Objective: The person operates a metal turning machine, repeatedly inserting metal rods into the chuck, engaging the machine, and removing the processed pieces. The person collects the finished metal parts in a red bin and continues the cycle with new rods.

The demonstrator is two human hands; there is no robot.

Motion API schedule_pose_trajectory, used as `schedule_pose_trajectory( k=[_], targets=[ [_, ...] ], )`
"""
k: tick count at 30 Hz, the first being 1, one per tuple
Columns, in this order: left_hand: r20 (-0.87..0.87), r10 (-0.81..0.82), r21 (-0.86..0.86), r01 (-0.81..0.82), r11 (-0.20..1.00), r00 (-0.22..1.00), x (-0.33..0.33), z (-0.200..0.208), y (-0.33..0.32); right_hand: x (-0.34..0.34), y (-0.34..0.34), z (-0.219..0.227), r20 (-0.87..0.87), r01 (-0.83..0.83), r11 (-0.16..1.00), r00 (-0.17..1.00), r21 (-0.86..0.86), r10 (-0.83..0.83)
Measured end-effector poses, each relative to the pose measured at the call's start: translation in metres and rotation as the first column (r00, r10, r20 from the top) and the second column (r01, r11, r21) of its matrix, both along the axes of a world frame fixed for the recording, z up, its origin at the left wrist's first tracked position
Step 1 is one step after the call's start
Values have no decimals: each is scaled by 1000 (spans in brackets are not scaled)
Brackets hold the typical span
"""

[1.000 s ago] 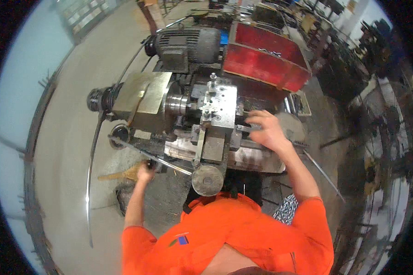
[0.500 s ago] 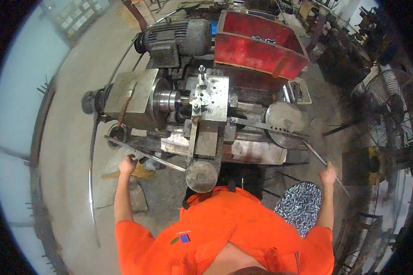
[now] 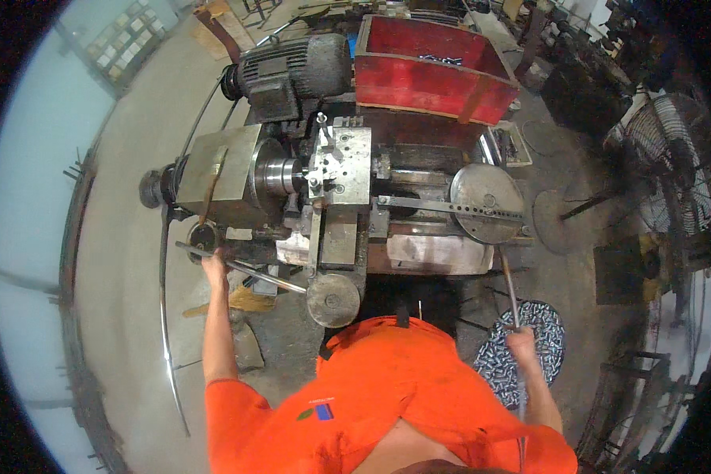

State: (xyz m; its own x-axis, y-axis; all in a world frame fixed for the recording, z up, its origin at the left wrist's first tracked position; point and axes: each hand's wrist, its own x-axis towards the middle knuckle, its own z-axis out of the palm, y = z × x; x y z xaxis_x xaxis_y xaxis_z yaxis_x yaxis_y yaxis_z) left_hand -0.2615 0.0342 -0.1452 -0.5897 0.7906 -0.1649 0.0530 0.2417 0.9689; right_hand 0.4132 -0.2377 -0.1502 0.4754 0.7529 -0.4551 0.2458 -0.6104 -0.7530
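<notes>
My left hand (image 3: 214,267) is closed around a long metal lever (image 3: 270,278), close to its outer end. This lever runs to a round steel knob-like disc (image 3: 332,301) at the front of the machine. On the right, my right hand (image 3: 520,341) grips a second lever rod (image 3: 510,288), which comes down from a large round plate (image 3: 488,202). A flat bar with a row of holes (image 3: 442,205) links that plate to the tool slide (image 3: 341,170). Left of the slide sits the shiny round spindle nose (image 3: 280,175), close to its tooling.
A motor (image 3: 296,75) and a red bin (image 3: 434,83) holding a few small metal pieces stand behind the machine. Beneath my right hand is a container full of small metal parts (image 3: 541,336). A fan (image 3: 663,170) stands at the right, a small pot (image 3: 204,235) at the left.
My right hand has pulled its lever inward and closer to me, turning the round plate. My left hand has risen onto its lever. The slide sits slightly nearer the spindle.
</notes>
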Motion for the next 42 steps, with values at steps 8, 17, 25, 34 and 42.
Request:
schedule_pose_trajectory(
  k=[8,17,25,34,42],
  targets=[
    [-31,13,15,-12,1000,999,3,-3,3,-46,2,4,-317,113,991,940,-71,-130],
    [-76,-58,-17,57,998,995,-1,0,-1,-58,5,4,-248,123,992,962,16,-115],
    [-190,-80,-306,19,952,979,-18,5,-1,21,15,18,490,-91,993,864,-71,115],
    [30,-223,-222,224,949,974,2,22,-2,177,114,19,903,-130,956,315,-264,292],
    [-196,-305,-357,222,908,932,-80,-69,-38,154,143,-3,986,104,994,166,-42,24]
  ],
)
